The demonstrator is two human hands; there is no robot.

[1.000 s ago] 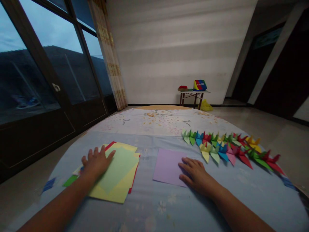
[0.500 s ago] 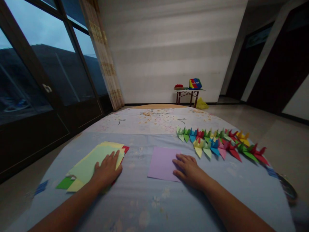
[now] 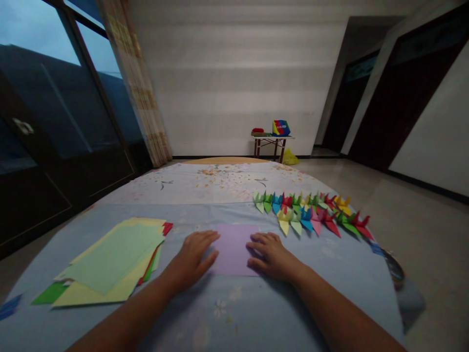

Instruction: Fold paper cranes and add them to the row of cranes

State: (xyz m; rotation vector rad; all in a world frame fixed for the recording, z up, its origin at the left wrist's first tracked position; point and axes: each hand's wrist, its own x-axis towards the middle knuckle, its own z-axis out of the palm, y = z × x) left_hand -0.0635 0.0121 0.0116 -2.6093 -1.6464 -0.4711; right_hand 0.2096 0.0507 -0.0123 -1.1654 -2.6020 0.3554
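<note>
A flat purple square of paper (image 3: pixel 234 250) lies on the cloth-covered table in front of me. At its left edge rests my left hand (image 3: pixel 196 256), fingers stretched out and holding nothing. My right hand (image 3: pixel 273 256) lies over the paper's right edge, its fingers spread. To the left is a loose stack of coloured paper (image 3: pixel 113 254), pale green on top, with yellow, green and red sheets sticking out. Folded paper cranes (image 3: pixel 306 220) in several colours stand in two rows beyond my right hand.
The round table wears a pale flowered tablecloth (image 3: pixel 234 188), with blue tape (image 3: pixel 10 307) at its left edge. Against the far wall stands a small table (image 3: pixel 273 138) bearing a colourful box (image 3: pixel 281 128). A yellow bag (image 3: pixel 290 157) sits on the floor beside it.
My left hand has left the paper stack and moved right to the purple sheet's left edge. My right hand stays at the sheet's right side. The view has turned slightly right.
</note>
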